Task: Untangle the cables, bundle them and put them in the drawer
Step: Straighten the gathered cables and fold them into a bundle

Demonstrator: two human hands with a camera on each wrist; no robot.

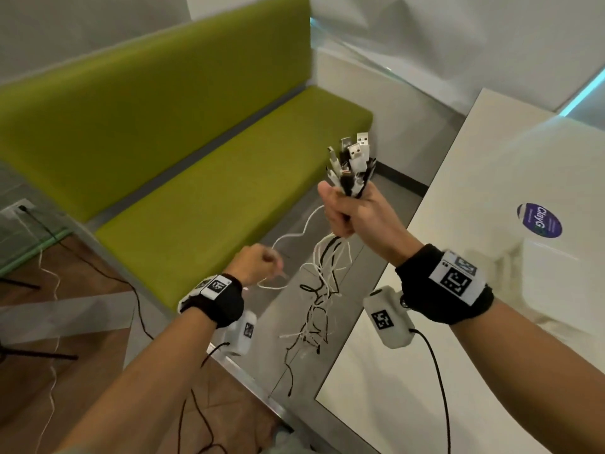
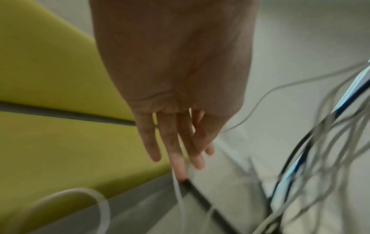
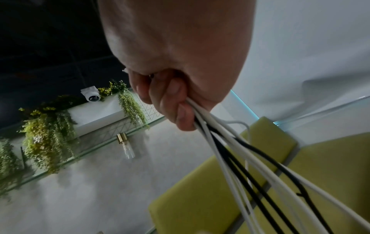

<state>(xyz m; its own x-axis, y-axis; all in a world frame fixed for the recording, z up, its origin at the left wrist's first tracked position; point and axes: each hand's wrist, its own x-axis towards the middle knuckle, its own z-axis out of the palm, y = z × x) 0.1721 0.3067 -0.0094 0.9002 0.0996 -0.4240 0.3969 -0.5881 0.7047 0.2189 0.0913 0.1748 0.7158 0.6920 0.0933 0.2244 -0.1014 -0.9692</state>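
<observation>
Two green cushions make up the seat (image 1: 203,198) at ten o'clock, against a white wall; a white bench (image 1: 491,257) fills three o'clock. At centre, the right hand (image 1: 353,211) is raised, fingers (image 3: 176,107) wrapped tightly around the cables (image 1: 352,168), plugs pointing up, tails dangling to six o'clock. Lower, at eight o'clock, the left hand (image 1: 255,262) touches one white strand (image 1: 291,239); whether it pinches it is unclear.

White table (image 1: 458,290), round sticker (image 1: 539,220)
</observation>
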